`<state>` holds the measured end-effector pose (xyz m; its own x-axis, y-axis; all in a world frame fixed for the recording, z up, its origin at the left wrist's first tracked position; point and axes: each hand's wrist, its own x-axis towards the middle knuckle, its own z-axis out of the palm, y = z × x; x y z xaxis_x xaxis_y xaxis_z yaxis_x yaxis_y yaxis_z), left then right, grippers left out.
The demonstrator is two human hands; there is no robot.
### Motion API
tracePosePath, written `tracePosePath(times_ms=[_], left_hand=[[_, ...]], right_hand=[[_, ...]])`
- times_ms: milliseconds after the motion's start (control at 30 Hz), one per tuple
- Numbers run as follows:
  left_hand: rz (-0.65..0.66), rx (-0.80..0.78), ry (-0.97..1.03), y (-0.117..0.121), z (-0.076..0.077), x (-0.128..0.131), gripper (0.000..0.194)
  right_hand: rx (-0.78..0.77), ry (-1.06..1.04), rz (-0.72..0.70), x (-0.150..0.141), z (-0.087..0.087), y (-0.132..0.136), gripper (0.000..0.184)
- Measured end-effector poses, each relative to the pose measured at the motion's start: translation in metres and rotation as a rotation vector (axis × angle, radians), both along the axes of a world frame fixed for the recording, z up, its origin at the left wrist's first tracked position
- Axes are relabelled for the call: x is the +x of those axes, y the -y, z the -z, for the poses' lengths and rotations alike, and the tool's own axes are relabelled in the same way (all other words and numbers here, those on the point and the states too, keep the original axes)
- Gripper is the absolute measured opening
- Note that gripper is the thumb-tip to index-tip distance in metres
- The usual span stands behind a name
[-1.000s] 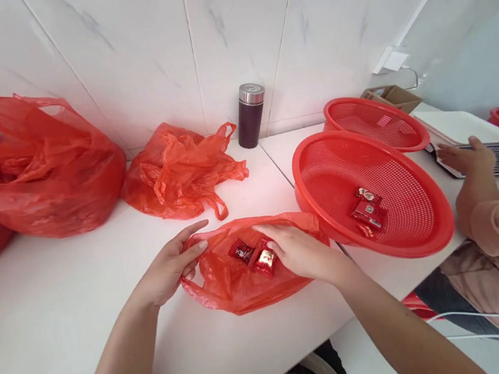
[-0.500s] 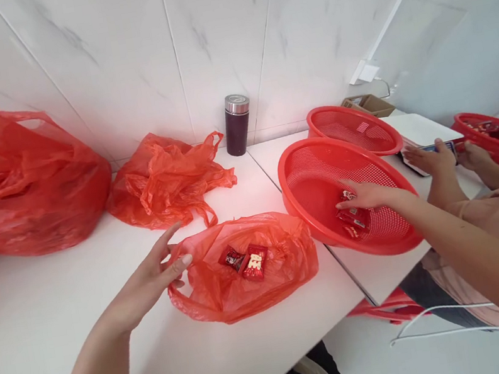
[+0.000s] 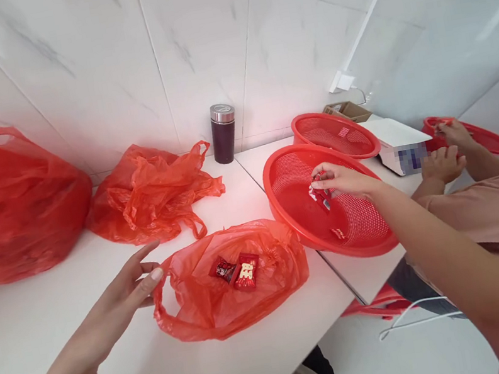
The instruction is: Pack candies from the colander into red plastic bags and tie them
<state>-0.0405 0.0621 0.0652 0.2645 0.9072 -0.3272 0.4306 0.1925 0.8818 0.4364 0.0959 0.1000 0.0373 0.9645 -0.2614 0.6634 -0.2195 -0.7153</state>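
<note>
An open red plastic bag (image 3: 191, 324) lies on the white table in front of me, with two red-wrapped candies (image 3: 246, 270) inside. At its left rim, my left hand (image 3: 128, 290) pinches the edge between thumb and fingers, index finger stretched out. My right hand (image 3: 341, 179) is over the near red colander basket (image 3: 271, 177), closed on small red-wrapped candies (image 3: 320, 195); the fingers partly hide them, so how many I cannot tell. Below, another red wrapper (image 3: 338, 233) shows at the bottom of the basket.
A crumpled red bag (image 3: 154, 190) and a large full red bag (image 3: 14, 207) stand left. Behind are a dark thermos (image 3: 224, 134) and a second colander (image 3: 341, 133). At right, a co-worker's hands (image 3: 441, 164) are near a white device (image 3: 397, 137) and another red basket (image 3: 490, 137).
My right hand has risen from the basket's bottom with candies in its fingers. My left hand stays at the bag's rim. The co-worker's far hand has moved to the right-hand basket.
</note>
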Motion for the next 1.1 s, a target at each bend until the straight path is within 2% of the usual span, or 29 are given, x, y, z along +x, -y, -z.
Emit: tracePosePath(times_ms=[67,133,200,233,267,333,400,467,533,600,800,933,1000,1100], left_hand=[[0.016,-0.006,0.025,0.0,0.002,-0.001,0.066],[0.048,-0.029,0.022,0.0,0.004,-0.003,0.06],[0.104,-0.049,-0.019,0.0,0.007,-0.005,0.049],[0.142,-0.052,-0.047,0.0,0.008,-0.005,0.044],[0.179,-0.052,-0.067,0.0,0.008,-0.005,0.041],[0.241,-0.054,-0.064,0.001,0.007,-0.004,0.036],[0.267,-0.074,-0.001,0.001,0.006,-0.002,0.032],[0.259,-0.109,0.073,0.001,0.005,-0.001,0.03],[0.233,-0.141,0.118,0.001,0.005,0.0,0.03],[0.216,-0.154,0.13,0.001,0.006,0.0,0.032],[0.203,-0.134,0.113,0.0,0.008,-0.001,0.033],[0.185,-0.132,0.108,0.0,0.008,0.0,0.035],[0.182,-0.131,0.113,0.0,0.008,0.0,0.036],[0.186,-0.124,0.111,0.0,0.009,0.001,0.036]], right_hand=[[0.124,-0.221,0.027,-0.024,-0.022,0.015,0.039],[0.198,-0.363,-0.005,-0.056,-0.039,0.032,0.037],[0.236,-0.436,-0.076,-0.092,-0.045,0.048,0.032],[0.228,-0.491,-0.15,-0.111,-0.042,0.055,0.033],[0.207,-0.556,-0.227,-0.129,-0.035,0.06,0.033],[0.175,-0.675,-0.325,-0.163,-0.009,0.066,0.035],[0.229,-0.737,-0.273,-0.19,0.027,0.068,0.037],[0.342,-0.675,-0.18,-0.208,0.061,0.07,0.038],[0.426,-0.523,-0.148,-0.215,0.084,0.071,0.037],[0.445,-0.422,-0.143,-0.213,0.092,0.073,0.035],[0.437,-0.33,-0.187,-0.186,0.077,0.083,0.028],[0.388,-0.342,-0.19,-0.174,0.08,0.093,0.023],[0.349,-0.389,-0.152,-0.171,0.085,0.096,0.019],[0.328,-0.484,-0.006,-0.169,0.09,0.096,0.016]])
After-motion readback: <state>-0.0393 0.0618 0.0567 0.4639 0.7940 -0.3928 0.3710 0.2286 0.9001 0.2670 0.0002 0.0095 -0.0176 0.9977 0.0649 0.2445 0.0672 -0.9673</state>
